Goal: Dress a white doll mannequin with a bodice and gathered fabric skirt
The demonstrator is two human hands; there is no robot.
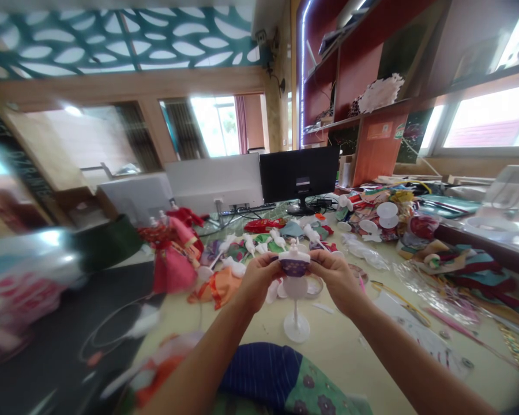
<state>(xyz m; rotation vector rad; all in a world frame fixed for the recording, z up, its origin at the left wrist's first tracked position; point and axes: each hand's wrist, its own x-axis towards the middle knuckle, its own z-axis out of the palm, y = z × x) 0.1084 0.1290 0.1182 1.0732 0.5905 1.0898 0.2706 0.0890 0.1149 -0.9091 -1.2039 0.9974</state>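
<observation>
A small white mannequin torso on a stand (296, 327) is upright on the table before me. Around its chest lies a narrow purple cloth piece (294, 267) with a small light pattern. My left hand (260, 276) pinches one end of this cloth at the torso's left side. The other end is between the closed thumb and fingers of my right hand (331, 272). Below the cloth the form's white lower body and thin post are bare. Nearest to me lies a dark blue and green flowered fabric (263, 369), partly cut off by the frame's lower edge.
Several white mannequin forms lie behind my hands among coloured cloth scraps. A red doll dress (173, 262) and an orange garment (220, 288) are on the left. Yellow-handled scissors (402, 302) and clear plastic wrap (432, 288) lie right. Monitors (300, 176) stand at the back.
</observation>
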